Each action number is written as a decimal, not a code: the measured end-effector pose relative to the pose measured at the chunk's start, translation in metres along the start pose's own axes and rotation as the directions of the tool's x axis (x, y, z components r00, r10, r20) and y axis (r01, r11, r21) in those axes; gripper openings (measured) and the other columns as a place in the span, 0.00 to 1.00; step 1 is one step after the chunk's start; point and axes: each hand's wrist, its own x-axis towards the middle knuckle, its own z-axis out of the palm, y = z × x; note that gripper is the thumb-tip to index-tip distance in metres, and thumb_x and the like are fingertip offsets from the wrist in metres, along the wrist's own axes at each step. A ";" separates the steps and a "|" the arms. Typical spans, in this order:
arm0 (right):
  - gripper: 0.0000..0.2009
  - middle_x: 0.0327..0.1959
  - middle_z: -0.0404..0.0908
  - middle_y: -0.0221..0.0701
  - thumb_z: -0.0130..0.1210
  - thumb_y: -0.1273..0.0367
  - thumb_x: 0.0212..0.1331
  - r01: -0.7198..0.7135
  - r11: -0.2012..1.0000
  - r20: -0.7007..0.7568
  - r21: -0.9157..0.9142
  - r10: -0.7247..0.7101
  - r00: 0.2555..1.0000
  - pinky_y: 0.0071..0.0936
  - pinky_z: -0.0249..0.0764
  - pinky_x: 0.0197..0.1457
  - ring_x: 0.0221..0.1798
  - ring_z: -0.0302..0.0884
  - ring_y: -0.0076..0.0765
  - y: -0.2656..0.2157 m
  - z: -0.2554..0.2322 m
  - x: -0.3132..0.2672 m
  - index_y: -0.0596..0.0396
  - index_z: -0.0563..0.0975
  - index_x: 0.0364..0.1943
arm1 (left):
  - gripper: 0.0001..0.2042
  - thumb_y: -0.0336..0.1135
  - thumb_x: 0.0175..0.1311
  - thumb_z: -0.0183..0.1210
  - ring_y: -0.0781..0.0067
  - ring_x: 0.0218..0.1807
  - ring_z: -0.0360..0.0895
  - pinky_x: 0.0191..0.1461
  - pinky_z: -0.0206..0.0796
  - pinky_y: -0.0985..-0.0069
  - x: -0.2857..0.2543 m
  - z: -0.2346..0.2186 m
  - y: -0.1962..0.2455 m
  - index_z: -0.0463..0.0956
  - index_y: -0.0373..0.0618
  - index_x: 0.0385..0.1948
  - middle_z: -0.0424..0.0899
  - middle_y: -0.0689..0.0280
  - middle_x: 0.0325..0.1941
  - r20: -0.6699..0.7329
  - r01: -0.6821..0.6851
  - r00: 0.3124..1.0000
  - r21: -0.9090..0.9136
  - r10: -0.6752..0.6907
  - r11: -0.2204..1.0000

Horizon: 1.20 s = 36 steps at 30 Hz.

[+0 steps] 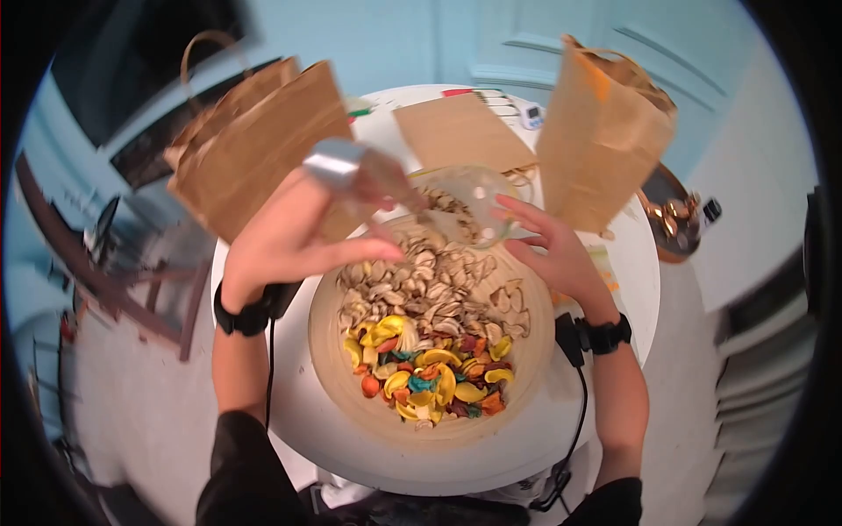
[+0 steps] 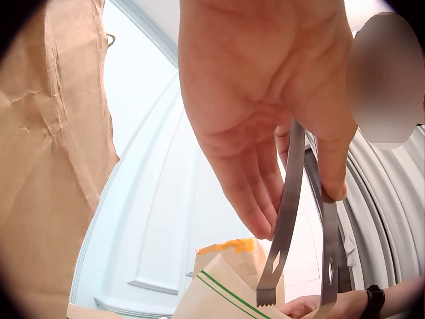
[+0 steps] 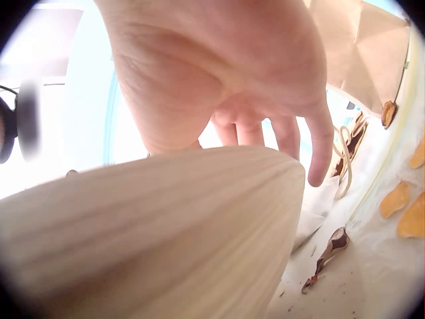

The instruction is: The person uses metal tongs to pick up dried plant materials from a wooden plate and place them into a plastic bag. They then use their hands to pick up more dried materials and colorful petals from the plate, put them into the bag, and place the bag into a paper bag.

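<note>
My left hand [image 1: 294, 232] holds metal tongs [image 2: 290, 193] with serrated tips; in the left wrist view their arms stand apart with nothing between them. They blur in the head view, slanting over the far side of a large wooden bowl [image 1: 326, 373]. Pale curled dried pieces [image 1: 434, 280] fill the bowl's far half, and yellow, orange, red and teal dried pieces [image 1: 443, 381] lie in its near half. My right hand [image 1: 566, 263], fingers extended, is at the right edge of a clear container [image 1: 495, 188] with brown dried bits. The wooden bowl's wall hides part of that hand's surroundings in the right wrist view.
Brown paper bags stand at the left [image 1: 263, 145] and right [image 1: 605, 131] of the round white table [image 1: 351, 456]. A flat brown paper bag [image 1: 460, 127] and a small white device [image 1: 531, 117] lie behind the bowl. Orange pieces [image 3: 396, 199] lie at the right. Cables hang from both wrists.
</note>
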 end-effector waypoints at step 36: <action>0.29 0.68 0.79 0.37 0.59 0.74 0.66 0.076 0.990 -0.112 -0.118 -0.089 0.990 0.31 0.82 0.54 0.53 0.81 0.34 -0.023 0.010 -0.004 0.46 0.71 0.73 | 0.12 0.44 0.62 0.73 0.59 0.33 0.84 0.37 0.74 0.69 0.020 0.045 -0.045 0.87 0.45 0.30 0.89 0.65 0.29 0.192 0.105 0.978 -0.114 -0.082 0.988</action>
